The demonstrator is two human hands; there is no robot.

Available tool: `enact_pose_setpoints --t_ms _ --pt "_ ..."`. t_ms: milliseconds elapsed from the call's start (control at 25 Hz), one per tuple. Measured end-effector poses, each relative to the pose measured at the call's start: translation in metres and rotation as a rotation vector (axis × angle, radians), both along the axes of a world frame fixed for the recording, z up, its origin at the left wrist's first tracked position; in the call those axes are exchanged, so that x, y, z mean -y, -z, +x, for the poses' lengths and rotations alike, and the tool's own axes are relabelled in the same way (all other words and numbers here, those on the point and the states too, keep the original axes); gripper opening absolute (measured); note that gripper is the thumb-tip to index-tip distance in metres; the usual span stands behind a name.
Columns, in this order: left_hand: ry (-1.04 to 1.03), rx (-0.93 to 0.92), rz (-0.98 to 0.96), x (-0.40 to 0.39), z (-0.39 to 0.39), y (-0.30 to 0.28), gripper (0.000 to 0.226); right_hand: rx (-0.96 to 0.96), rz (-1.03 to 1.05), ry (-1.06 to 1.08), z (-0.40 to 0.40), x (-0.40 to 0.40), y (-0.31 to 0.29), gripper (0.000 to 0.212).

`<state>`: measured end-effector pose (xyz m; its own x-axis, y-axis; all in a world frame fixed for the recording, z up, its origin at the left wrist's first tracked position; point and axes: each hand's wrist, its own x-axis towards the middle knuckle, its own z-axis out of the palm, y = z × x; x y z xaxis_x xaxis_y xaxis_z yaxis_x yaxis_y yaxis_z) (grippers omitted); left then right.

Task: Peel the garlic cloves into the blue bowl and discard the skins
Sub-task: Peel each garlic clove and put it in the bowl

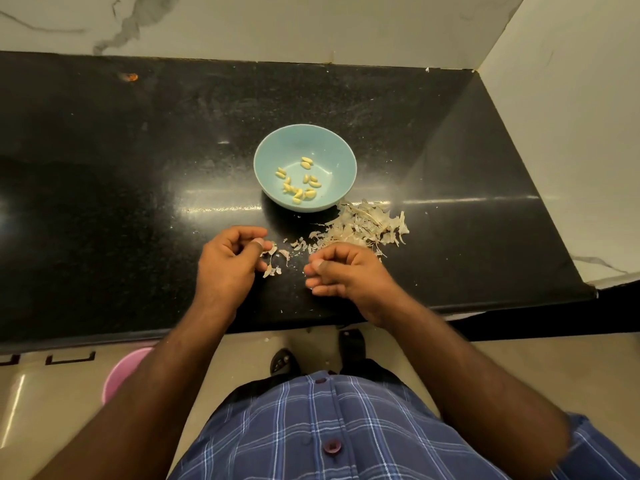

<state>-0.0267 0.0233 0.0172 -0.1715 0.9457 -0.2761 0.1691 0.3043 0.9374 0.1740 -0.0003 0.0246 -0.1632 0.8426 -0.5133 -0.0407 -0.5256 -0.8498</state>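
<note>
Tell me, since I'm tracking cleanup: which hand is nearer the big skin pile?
Right. The right hand sits at the skin pile's near edge; the left hand lies farther left.

I see no readable words, labels, brands or numbers anywhere in front of me: none on the blue bowl [304, 147], none on the black countertop [138, 168], none on my checked shirt [329, 438].

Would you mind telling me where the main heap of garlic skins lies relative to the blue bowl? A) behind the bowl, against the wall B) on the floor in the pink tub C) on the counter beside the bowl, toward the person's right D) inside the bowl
C: the garlic skins lie piled on the black counter next to the blue bowl, on the person's right; the bowl holds only peeled cloves.
</note>
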Motion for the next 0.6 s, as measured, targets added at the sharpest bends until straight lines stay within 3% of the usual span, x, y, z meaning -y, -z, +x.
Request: enact_pose_setpoints --t_ms 120,280,400,600 --pt "-0.041 0.011 -0.031 0.001 -0.006 0.000 0.017 0.075 0.010 -0.041 -0.009 0.000 0.009 0.012" --pt "-0.029 -0.079 -0.063 0.003 -0.014 0.004 0.013 0.370 0.274 0.050 0.004 -0.018 0.011 0.016" --pt "0.123 -0.244 -0.088 0.006 -0.019 0.006 0.007 0.341 0.278 0.033 0.001 -0.019 0.009 0.017" --pt "0.347 -0.521 -0.074 0.010 -0.016 0.004 0.017 0.441 0.287 -0.043 -0.003 -0.016 0.014 0.017"
